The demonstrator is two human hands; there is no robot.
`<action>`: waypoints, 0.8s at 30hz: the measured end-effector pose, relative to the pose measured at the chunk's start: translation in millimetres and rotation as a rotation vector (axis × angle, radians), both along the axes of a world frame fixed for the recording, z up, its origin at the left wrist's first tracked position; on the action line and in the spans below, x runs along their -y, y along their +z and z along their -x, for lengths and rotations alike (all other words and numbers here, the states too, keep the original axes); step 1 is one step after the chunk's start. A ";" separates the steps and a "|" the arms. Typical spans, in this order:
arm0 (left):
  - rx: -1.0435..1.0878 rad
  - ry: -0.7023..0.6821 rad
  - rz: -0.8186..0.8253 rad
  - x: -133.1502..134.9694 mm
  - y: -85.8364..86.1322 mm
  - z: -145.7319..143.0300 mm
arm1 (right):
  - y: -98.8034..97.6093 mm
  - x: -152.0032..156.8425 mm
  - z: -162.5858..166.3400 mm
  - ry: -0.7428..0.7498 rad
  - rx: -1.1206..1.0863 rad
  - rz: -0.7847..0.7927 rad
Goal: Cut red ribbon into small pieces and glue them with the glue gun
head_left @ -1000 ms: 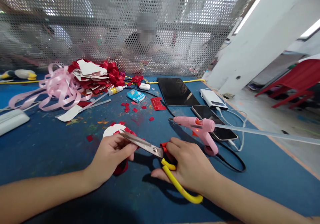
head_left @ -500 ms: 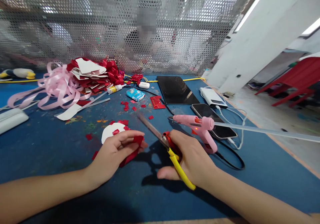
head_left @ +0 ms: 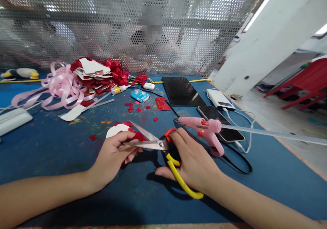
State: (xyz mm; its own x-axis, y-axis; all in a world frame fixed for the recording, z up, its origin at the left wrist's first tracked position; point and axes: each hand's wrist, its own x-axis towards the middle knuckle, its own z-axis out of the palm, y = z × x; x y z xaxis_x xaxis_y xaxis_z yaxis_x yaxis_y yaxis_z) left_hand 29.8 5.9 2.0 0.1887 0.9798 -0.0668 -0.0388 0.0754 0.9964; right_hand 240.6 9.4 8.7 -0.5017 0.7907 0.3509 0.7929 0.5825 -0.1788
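Note:
My right hand [head_left: 194, 162] grips scissors [head_left: 153, 143] with red and yellow handles; their blades are spread apart and point left, around a piece of red paper [head_left: 138, 137]. My left hand [head_left: 114, 155] pinches that red paper from the left, just under the blades. A white paper disc [head_left: 116, 131] with red bits on it lies right behind my left fingers.
A pink glue gun [head_left: 204, 128] with a long glue stick stands right of my right hand, its black cable looping beside it. Behind it lie a phone [head_left: 219, 123], a tablet [head_left: 182, 92] and a power bank [head_left: 219, 100]. Pink ribbon [head_left: 60, 87] and red paper scraps [head_left: 98, 75] pile at back left. A person sits behind the mesh screen.
The scissors swung back from pointing away to pointing left, and their blades have opened around the red paper. My left hand shifted slightly while keeping hold of the paper.

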 end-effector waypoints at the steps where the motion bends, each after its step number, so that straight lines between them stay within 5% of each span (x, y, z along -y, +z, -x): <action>1: -0.026 -0.002 -0.011 -0.1 0.0 0.4 | -0.4 0.6 0.3 0.005 0.010 -0.007; 24: -0.259 0.022 -0.145 -0.7 -1.8 1.5 | -2.0 4.8 -0.2 -0.024 0.133 0.022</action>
